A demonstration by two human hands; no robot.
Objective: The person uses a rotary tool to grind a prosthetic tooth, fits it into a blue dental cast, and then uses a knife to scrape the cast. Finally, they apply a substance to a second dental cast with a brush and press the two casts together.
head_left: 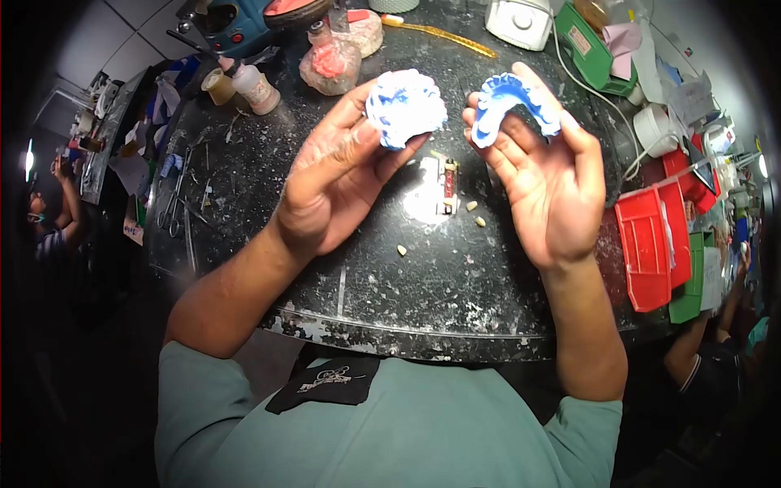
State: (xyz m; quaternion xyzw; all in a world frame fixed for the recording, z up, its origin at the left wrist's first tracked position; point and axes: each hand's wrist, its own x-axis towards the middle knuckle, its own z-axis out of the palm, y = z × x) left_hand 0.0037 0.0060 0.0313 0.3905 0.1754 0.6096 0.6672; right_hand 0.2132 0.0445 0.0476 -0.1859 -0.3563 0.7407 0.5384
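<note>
My left hand [333, 171] is closed around a dental cast [404, 110], white with blue patches and overexposed by the light. In my right hand [553, 183] is a blue horseshoe-shaped dental arch [514, 96], its outer edge scalloped like a row of teeth. The fingers bear it from below, with the thumb side close to its right end. Both pieces are held apart above the black worktable [366, 285]. Below and between the hands lies a small strip with a red middle [449, 180]. Several loose artificial teeth are scattered near it, one of them a pale tooth [402, 250].
At the back left stand a white bottle [256, 89] and a pink-stained glass vessel [329, 65]. A yellow-handled brush [443, 37] lies behind the hands. Scissors [172, 215] are on the left. Red bins [647, 244] line the right edge. Other people appear at both sides.
</note>
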